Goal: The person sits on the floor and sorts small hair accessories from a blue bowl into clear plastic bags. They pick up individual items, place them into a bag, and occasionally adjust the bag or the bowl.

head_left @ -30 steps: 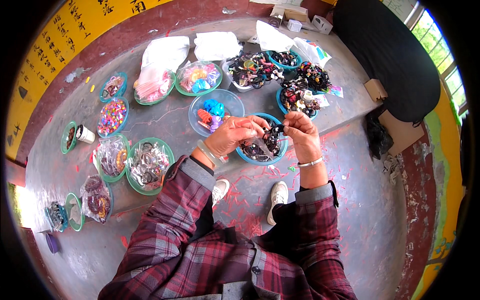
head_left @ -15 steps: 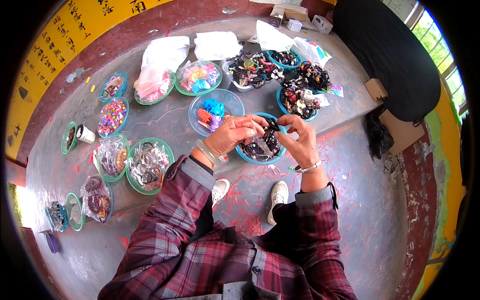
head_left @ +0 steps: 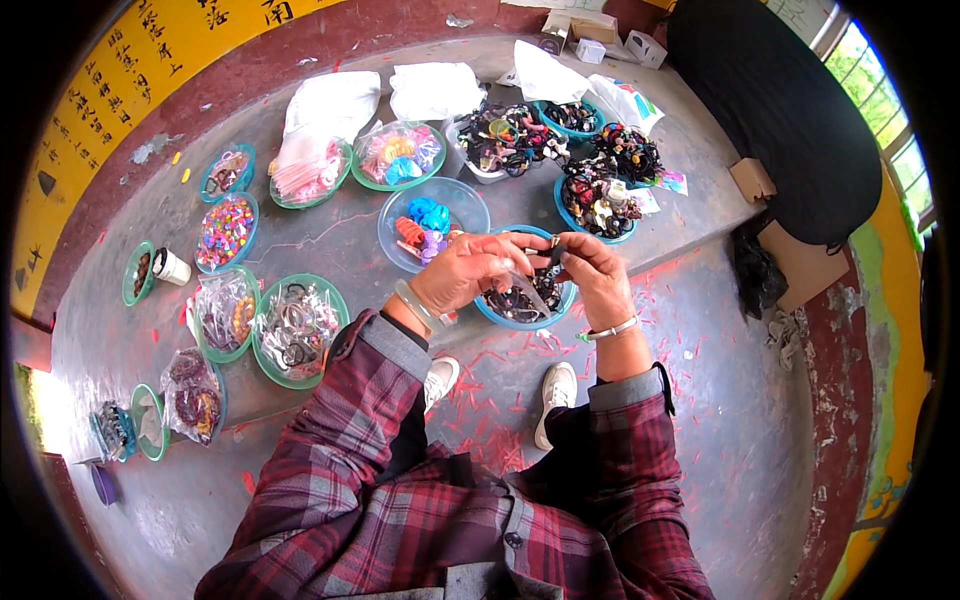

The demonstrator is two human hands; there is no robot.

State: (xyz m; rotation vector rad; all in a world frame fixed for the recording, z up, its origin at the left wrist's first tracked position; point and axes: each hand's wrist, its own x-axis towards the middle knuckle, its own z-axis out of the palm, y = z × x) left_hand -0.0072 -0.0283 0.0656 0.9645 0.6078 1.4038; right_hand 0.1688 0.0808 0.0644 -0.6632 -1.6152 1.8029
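My left hand (head_left: pixel 462 272) is closed on a small clear plastic bag (head_left: pixel 537 292), which hangs down from its fingers. Thumb and fingers of my right hand (head_left: pixel 600 278) pinch a small black hair tie (head_left: pixel 557 252) beside the fingertips of the left. Both hands are held over a blue basin (head_left: pixel 514 325) of black hair ties, partly covered by the fingers and bag. Just behind the left hand stands a clear bluish basin (head_left: pixel 386 222) holding blue, orange and purple plastic pieces.
Several basins of hair accessories stand on the raised grey ledge (head_left: pixel 330 235), including a green basin (head_left: pixel 343 310) at left and a blue basin (head_left: pixel 560 205) at right. White bags (head_left: pixel 435 90) lie at the back. Red scraps (head_left: pixel 480 425) litter the floor around my shoes.
My right fingers have moved slightly left and closer to the left fingertips with the black hair tie. The plastic bag has shifted a little and hangs at a different slant.
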